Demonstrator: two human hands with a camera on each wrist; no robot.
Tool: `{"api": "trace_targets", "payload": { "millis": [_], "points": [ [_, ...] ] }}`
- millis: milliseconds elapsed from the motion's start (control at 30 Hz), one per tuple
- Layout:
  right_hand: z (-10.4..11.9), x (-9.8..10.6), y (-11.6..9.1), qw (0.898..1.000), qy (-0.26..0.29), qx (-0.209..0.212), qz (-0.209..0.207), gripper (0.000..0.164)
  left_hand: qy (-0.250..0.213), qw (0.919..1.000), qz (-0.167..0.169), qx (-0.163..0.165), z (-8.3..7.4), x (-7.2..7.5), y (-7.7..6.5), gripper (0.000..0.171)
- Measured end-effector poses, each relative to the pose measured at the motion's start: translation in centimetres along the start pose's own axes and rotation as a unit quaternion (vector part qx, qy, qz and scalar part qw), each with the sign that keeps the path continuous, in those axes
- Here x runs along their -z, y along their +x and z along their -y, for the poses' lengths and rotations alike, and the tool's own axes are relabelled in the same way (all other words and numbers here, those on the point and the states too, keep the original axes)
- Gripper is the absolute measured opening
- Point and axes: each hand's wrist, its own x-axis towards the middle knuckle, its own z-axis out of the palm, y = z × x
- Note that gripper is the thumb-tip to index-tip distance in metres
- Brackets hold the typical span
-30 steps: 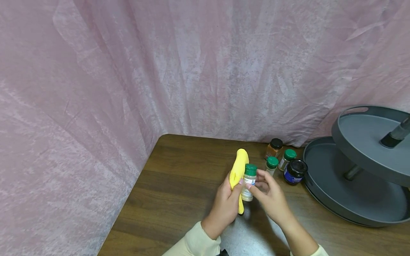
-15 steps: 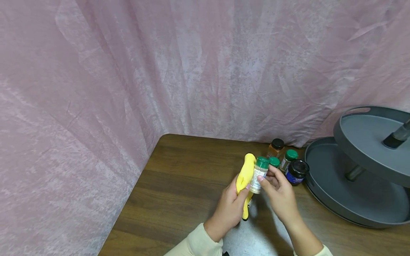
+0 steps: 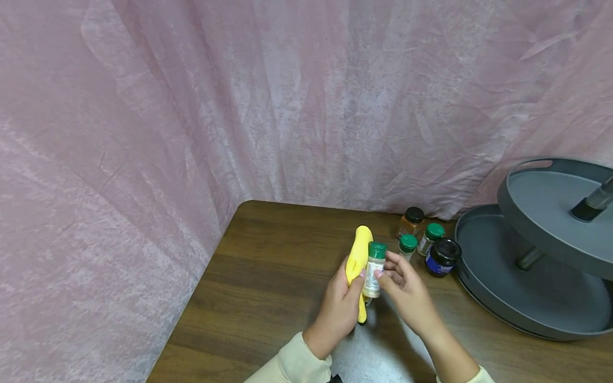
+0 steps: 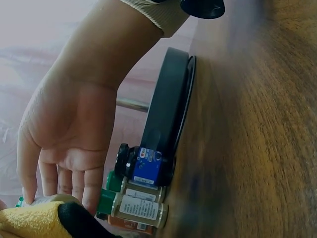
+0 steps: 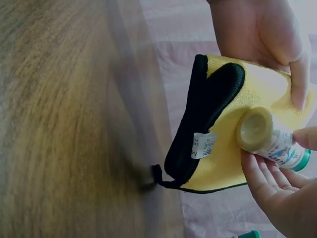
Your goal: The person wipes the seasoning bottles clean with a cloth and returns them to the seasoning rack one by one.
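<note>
My left hand (image 3: 337,311) grips a folded yellow cloth (image 3: 359,255), its thumb lying along the front. In the right wrist view the cloth (image 5: 225,163) shows black edging and a small white tag. Against the cloth's right side is a spice jar (image 3: 373,279) with a green lid and pale contents. My right hand (image 3: 409,300) holds this jar between thumb and fingers, above the table. The bottom of the jar (image 5: 254,129) faces the right wrist camera. In the left wrist view the cloth hides most of the jar.
Right of my hands stand two more green-lidded jars (image 3: 407,244), a black-capped orange jar (image 3: 411,222) and a dark jar with a blue label (image 3: 442,258). A grey two-tier tray (image 3: 546,314) stands beyond them. A pink curtain (image 3: 306,106) hangs behind the wooden table (image 3: 258,276).
Both hands shifted right with the cloth and tilted jar, then came back left. The jar is more upright now, and its label has turned to show white printed text.
</note>
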Motion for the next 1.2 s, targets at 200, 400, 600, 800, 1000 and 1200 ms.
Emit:
{"api": "trace_targets", "payload": {
  "millis": [200,400,600,800,1000,1200],
  "points": [
    [-0.48,-0.53,0.13,1.0,-0.009,0.0,0.02,0.064,0.003,1.0,0.0,-0.002,-0.09,0.21,0.06,0.037],
    [-0.88,-0.62,0.09,1.0,-0.024,0.012,-0.001,0.065,0.016,0.9998,-0.004,-0.012,-0.13,0.11,0.04,0.034],
    [-0.72,-0.34,0.13,0.998,-0.02,0.044,-0.044,0.06,0.017,0.9996,0.006,-0.019,-0.11,-0.09,-0.08,0.031],
    [-0.44,0.06,0.32,0.995,0.004,0.047,-0.089,0.058,0.007,0.9991,0.039,-0.017,0.03,-0.3,-0.23,0.029],
    [-0.48,0.14,0.29,0.996,0.012,0.056,-0.073,0.055,0.001,0.9991,0.042,-0.01,0.14,-0.44,-0.23,0.03],
    [-0.42,-0.04,0.03,0.999,-0.004,0.036,-0.039,0.061,-0.006,0.9997,0.023,-0.009,0.2,-0.24,-0.06,0.033]
  ]
}}
